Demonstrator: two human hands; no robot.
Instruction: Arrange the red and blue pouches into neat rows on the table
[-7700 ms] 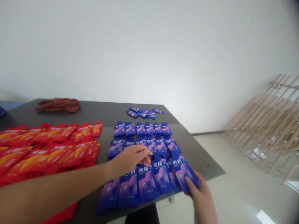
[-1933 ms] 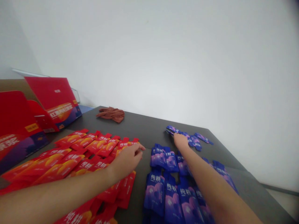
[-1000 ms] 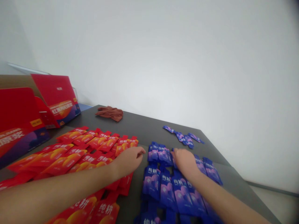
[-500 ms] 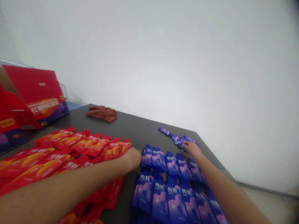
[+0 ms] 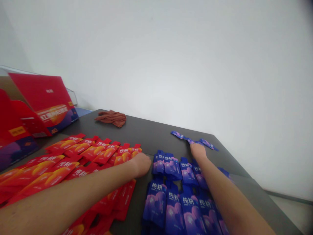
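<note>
Rows of blue-purple pouches (image 5: 154,202) lie on the dark table at centre right. Beyond them, my right hand (image 5: 198,150) reaches to a few loose blue pouches (image 5: 206,143) near the far edge; its fingertips are hidden behind the hand, so its hold cannot be made out. My left hand (image 5: 143,164) is curled between the red pouches (image 5: 97,150) and the blue ones, close to the table; whatever is in it, if anything, is hidden. The red pouches spread in overlapping rows on the left, partly under my left forearm.
Open red boxes (image 5: 47,101) stand at the left edge. A crumpled brown cloth (image 5: 111,118) rests near the far side of the dark table (image 5: 146,130). Behind is a white wall.
The view has shifted slightly, so things sit further right. My right hand has moved left over the loose blue pouches, uncovering those on the right. My left hand stays between the groups.
</note>
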